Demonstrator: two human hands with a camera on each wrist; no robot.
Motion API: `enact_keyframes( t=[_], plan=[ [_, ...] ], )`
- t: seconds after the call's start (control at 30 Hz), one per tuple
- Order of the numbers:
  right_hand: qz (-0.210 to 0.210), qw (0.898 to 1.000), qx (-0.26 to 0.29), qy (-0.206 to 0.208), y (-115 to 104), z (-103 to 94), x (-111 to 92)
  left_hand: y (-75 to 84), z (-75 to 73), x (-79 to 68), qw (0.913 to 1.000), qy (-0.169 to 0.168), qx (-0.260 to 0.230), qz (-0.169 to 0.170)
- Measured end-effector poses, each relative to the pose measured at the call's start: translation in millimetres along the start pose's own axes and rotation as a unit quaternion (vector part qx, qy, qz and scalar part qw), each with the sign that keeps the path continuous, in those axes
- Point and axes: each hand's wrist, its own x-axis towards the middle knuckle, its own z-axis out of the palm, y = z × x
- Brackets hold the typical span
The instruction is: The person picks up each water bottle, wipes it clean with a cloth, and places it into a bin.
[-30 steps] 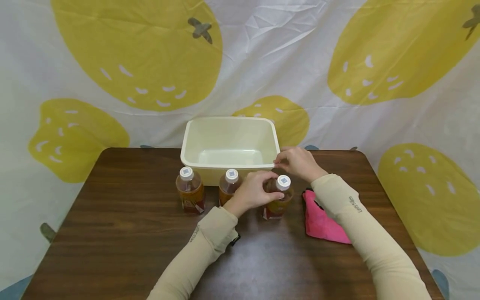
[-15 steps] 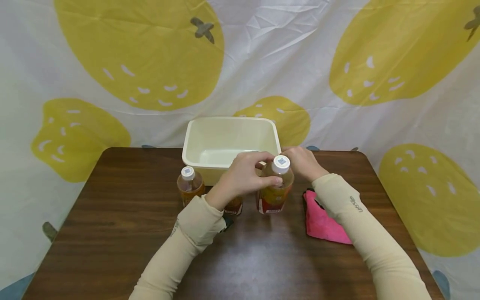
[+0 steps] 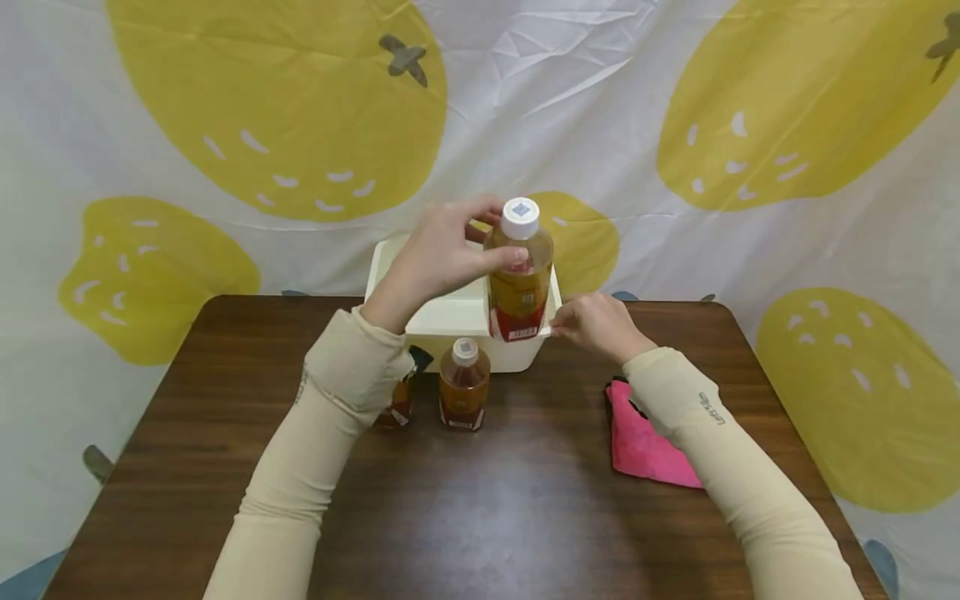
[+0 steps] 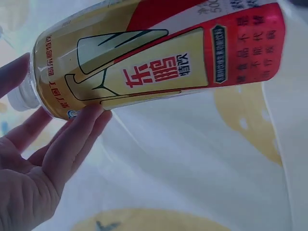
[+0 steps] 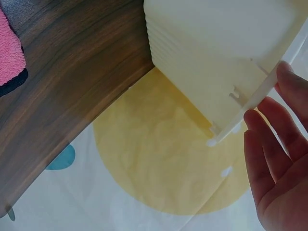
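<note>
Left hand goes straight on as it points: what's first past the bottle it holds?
Beyond the bottle, the left hand would likely meet the patterned cloth first; how far back it hangs is unclear.

The bottle [image 4: 159, 62] says 东鹏特饮 and 500. Its cap [image 3: 521, 215] has a square code. The right sleeve [image 3: 738, 462] says "Let's Slim".

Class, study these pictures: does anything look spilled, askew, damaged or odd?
Nothing stands out. The bottle in the left hand is capped, the tub shows no visible damage, and no spill shows on the table.
</note>
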Motion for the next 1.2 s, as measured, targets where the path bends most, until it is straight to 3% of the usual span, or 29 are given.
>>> enact_keyframes(
  t=[0.17, 0.33, 0.67, 0.87, 0.97, 1.2],
  plan=[
    [-0.004, 1.0, 0.003, 0.009, -1, 0.2, -2, -19.2, -5.6, 25.7, 0.9995, 0.012, 0.012, -0.028],
    [0.0, 1.0, 0.004, 0.015, -3, -0.1, -4, -41.8, 2.2, 47.1, 0.9989, 0.008, 0.032, -0.035],
    [0.004, 1.0, -0.001, 0.009, -6, 0.3, -5, -71.1, 26.8, 74.6, 0.9961, -0.057, 0.033, -0.059],
    [0.011, 1.0, -0.003, 0.0, -9, 1.0, -6, -87.3, 38.8, 80.3, 0.9928, -0.082, 0.065, -0.058],
    [0.013, 1.0, -0.001, -0.001, -11, 1.1, -6, -95.9, 44.3, 80.1, 0.9907, -0.104, 0.057, -0.067],
    [0.008, 1.0, 0.002, 0.003, -15, 0.7, -8, -106.2, 54.5, 81.0, 0.9803, -0.149, 0.019, -0.128]
  ],
)
